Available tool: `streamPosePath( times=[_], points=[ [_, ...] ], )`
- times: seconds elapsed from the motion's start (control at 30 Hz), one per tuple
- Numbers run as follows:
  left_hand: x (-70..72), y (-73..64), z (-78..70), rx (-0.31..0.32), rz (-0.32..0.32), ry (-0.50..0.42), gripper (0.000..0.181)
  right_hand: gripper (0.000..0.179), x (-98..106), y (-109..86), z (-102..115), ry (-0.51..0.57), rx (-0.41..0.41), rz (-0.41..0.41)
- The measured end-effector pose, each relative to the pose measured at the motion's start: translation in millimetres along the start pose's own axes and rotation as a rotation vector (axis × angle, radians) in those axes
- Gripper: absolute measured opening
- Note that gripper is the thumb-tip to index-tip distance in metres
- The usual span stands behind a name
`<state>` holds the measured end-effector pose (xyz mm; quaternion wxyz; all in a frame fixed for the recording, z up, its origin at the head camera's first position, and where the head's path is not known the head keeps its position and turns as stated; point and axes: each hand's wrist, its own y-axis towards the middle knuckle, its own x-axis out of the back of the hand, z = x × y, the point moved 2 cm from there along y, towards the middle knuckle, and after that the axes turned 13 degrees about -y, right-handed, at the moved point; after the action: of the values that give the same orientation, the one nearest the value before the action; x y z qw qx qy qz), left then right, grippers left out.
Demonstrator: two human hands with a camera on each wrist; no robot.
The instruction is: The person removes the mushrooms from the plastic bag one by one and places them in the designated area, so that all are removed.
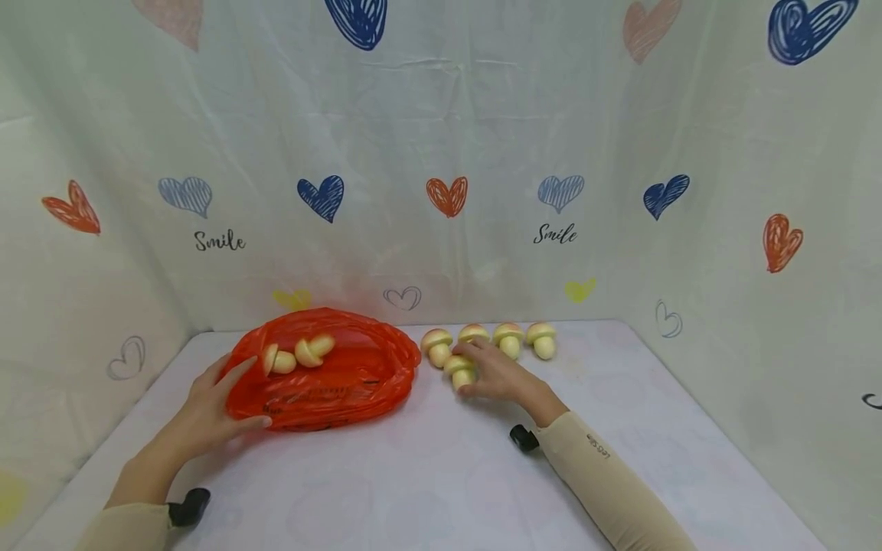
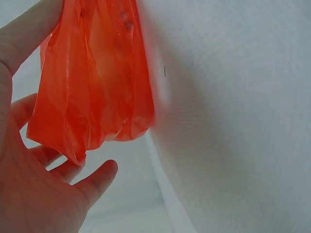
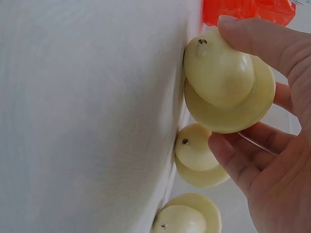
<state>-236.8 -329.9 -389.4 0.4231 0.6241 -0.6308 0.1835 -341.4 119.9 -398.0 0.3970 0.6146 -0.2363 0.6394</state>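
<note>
My right hand (image 1: 492,371) grips a cream toy mushroom (image 1: 460,373) with a faintly reddish cap. In the right wrist view its thumb lies along the stem of that mushroom (image 3: 218,68), and the other fingers are at the cap. A red plastic bag (image 1: 324,405) lies on the left with its mouth spread. Inside it are two mushrooms, one on the left (image 1: 282,361) and one nearer the middle (image 1: 313,350). My left hand (image 1: 210,402) rests at the bag's left side, thumb and fingers spread apart along the rim. In the left wrist view, fingers (image 2: 99,182) show beyond the bag's crinkled edge.
Several more mushrooms stand in a row along the back of the white table (image 1: 413,490), from one beside the bag (image 1: 437,346) to the rightmost (image 1: 541,339). Behind them hangs a pale curtain (image 1: 386,252) printed with hearts.
</note>
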Motion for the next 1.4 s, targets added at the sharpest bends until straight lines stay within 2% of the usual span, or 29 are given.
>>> streamPosePath(
  times=[0.27, 1.0, 1.2, 1.4],
  points=[
    [0.4, -0.8, -1.3, 0.022, 0.012, -0.001, 0.104, 0.067, 1.4, 0.5, 1.0, -0.026, 0.009, -0.003],
    [0.6, 0.1, -0.8, 0.014, 0.013, -0.003, 0.103, 0.068, 8.5, 1.5, 0.8, -0.033, 0.05, -0.07],
    [0.0, -0.4, -1.2, 0.038, 0.025, -0.004, 0.104, 0.066, 16.3, 0.1, 9.7, -0.001, 0.073, -0.093],
    [0.4, 0.1, -1.0, 0.034, 0.024, -0.005, 0.104, 0.06, 24.6, -2.5, 27.0, 0.014, 0.131, -0.143]
  ],
)
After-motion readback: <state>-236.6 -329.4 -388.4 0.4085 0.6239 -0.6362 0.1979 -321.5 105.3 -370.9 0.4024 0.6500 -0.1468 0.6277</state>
